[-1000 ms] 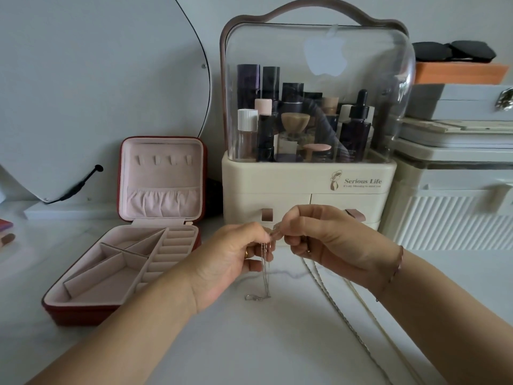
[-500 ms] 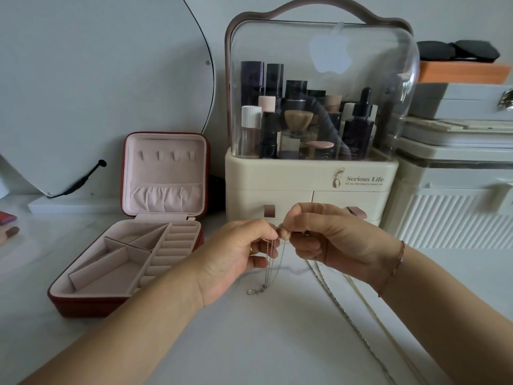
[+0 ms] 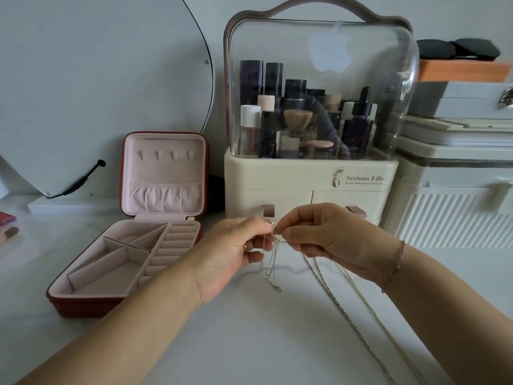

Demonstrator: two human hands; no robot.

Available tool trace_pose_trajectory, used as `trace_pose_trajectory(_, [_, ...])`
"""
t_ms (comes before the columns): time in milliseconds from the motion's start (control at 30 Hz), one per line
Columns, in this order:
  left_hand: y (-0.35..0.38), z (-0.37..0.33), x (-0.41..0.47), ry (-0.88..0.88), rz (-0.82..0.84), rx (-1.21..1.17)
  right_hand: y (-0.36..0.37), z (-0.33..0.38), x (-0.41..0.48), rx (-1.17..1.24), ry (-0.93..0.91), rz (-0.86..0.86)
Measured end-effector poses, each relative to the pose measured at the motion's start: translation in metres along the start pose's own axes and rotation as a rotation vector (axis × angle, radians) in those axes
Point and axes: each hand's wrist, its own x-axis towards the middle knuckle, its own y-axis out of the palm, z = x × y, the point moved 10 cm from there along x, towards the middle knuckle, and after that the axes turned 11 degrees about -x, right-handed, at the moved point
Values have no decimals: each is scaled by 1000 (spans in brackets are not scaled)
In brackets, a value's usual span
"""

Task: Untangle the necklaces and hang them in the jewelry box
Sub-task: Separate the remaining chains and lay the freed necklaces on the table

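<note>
Both hands are up over the middle of the white worktop (image 3: 236, 343), right in front of the cream cosmetics organizer (image 3: 311, 184). The left hand (image 3: 236, 251) has its fingers curled in, thumb and forefinger pinching the top of the fine necklaces (image 3: 270, 262). The right hand (image 3: 327, 240) meets it fingertip to fingertip and pinches the same little knot of chain. Thin strands dangle from that pinch, with a small clasp (image 3: 276, 287) touching down on the worktop. Two longer chains (image 3: 337, 304) trail out from under the right hand and run away towards the near right corner.

Off to the left sits the red jewelry box (image 3: 83, 304), wide open, well apart from the hands. Its pink lid stands upright and the row of hooks (image 3: 165, 155) inside it is bare. The divided tray below holds nothing either. A mirror (image 3: 97, 79) leans against the wall behind the box. There's a ring (image 3: 246, 247) on the left hand and a slim bracelet (image 3: 397, 262) on the right wrist.
</note>
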Motion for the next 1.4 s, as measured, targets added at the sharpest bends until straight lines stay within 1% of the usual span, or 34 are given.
trace_pose_trajectory(67, [1, 2, 0, -12, 10, 11, -6, 1, 0, -9, -8, -62])
trace_pose_trajectory(133, [3, 4, 0, -28, 29, 21, -8, 2, 1, 69, -13, -86])
trace_pose_trajectory(233, [5, 6, 2, -43, 54, 31, -8, 0, 4, 225, -6, -58])
trace_pose_trajectory(367, [5, 3, 4, -21, 68, 37, -4, -1, 4, 351, -21, -14])
trace_pose_trajectory(500, [2, 0, 3, 4, 36, 31, -3, -4, 4, 435, 1, -32])
trace_pose_trajectory(633, [-1, -2, 3, 17, 4, 39, -4, -4, 5, 471, -2, -59])
trace_pose_trajectory(833, [-4, -1, 4, 11, -23, 30, 0, -2, 4, 488, -7, -34])
trace_pose_trajectory(1000, [-7, 0, 4, 0, -36, 33, 2, -1, 3, 548, 6, -22])
trace_pose_trajectory(1167, [-5, 3, 3, -44, -27, -23, 4, -4, 5, 483, 27, -4])
trace_pose_trajectory(1300, [-6, 2, 3, -78, -32, -187, 5, -4, 4, 389, 32, 12])
trace_pose_trajectory(1400, [-8, -5, 4, -54, -40, -327, -2, -6, 4, 235, 27, -53])
